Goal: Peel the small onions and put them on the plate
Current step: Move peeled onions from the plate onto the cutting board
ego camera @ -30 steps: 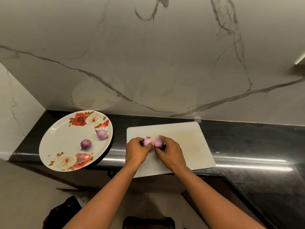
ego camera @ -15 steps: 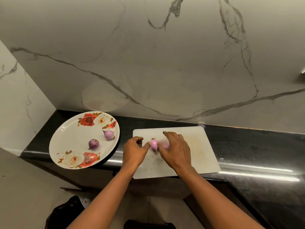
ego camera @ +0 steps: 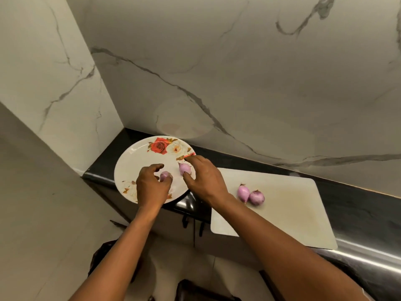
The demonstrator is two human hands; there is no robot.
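counter (ego camera: 358,203) black, below marble wall | cutting board (ego camera: 293,213) white, on counter right of plate | plate (ego camera: 138,161) floral, at counter's left end | left hand (ego camera: 149,187) over plate, fingers curled round darker onion (ego camera: 165,175) | right hand (ego camera: 206,181) thumb and forefinger round pale onion (ego camera: 184,168) | two onions (ego camera: 243,192) touching, on board

left hand (ego camera: 150,187) fingers pinch darker onion (ego camera: 164,175), right hand (ego camera: 206,181) fingers pinch paler onion (ego camera: 184,168)
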